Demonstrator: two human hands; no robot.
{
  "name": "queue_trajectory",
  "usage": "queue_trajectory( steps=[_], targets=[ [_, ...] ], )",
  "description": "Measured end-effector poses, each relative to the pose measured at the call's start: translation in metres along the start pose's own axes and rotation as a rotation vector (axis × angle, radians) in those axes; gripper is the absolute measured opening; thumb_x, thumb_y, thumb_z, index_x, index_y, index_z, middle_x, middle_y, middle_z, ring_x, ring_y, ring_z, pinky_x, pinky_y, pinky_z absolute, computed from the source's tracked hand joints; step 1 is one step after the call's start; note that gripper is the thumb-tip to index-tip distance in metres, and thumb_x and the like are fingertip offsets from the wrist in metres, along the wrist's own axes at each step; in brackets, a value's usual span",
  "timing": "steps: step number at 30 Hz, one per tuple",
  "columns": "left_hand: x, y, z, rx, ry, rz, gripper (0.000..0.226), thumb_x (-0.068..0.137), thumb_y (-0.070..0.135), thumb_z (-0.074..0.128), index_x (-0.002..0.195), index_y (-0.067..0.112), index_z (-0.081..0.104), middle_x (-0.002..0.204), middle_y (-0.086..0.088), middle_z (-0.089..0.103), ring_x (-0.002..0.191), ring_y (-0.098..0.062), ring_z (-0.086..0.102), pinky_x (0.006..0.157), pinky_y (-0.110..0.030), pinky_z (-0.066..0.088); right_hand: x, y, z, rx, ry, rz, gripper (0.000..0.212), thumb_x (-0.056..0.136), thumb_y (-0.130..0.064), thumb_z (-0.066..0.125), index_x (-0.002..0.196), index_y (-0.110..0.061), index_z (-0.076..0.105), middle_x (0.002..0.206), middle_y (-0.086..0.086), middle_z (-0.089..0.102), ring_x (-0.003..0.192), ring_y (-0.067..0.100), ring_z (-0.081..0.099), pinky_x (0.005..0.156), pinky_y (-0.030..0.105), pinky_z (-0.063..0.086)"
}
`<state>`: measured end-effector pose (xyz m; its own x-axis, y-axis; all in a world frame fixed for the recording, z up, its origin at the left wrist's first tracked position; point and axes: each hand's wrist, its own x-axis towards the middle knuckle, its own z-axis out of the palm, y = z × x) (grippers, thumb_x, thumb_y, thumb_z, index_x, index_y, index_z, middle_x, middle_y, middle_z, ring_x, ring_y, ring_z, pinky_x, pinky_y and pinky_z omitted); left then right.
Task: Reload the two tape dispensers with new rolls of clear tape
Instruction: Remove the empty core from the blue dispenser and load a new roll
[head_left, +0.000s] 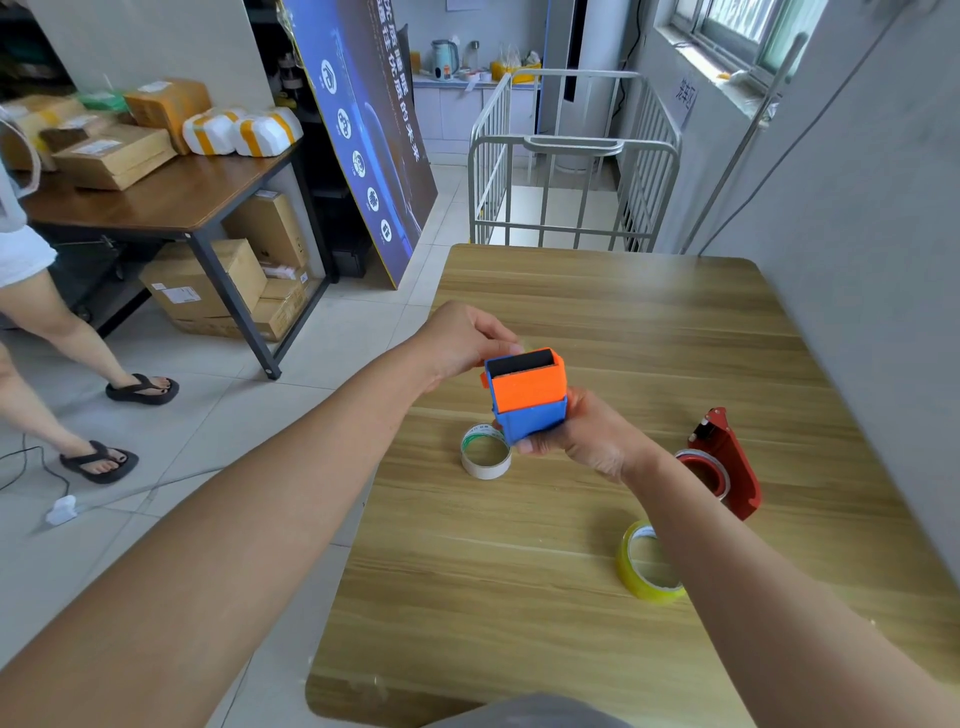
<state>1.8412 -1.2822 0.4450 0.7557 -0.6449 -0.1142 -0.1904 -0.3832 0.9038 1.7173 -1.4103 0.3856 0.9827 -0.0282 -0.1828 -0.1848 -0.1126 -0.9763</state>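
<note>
Right hand (582, 431) is gripping blue-orange dispenser (527, 395) above worktop (597, 322); left hand (462, 338) fingers are pinching its top edge.

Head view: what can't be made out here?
Blue-and-orange dispenser: inside hidden by its own shell; loaded or not, cannot tell.
Left hand: fingertips hidden behind the dispenser; what they pinch is unclear.
Yellowish tape roll: right side covered by the right forearm.
Red dispenser: lower left partly behind the same forearm.
</note>
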Motion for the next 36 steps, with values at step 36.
queue_trajectory(
  steps=[36],
  targets=[
    [-0.005,-0.007,-0.018,-0.308,-0.059,-0.348,0.016,0.084,0.005,0.059,0.069,0.01,0.062,0.047,0.0,0.067,0.046,-0.009,0.065,0.047,-0.02,0.055,-0.021,-0.015,-0.013,0.292,-0.59,0.004,0.049,0.082,-0.034,0.061,0.083,0.014,0.051,0.067,0.003,0.063,0.061,0.016,0.06,0.061,0.023,0.049]
  ],
)
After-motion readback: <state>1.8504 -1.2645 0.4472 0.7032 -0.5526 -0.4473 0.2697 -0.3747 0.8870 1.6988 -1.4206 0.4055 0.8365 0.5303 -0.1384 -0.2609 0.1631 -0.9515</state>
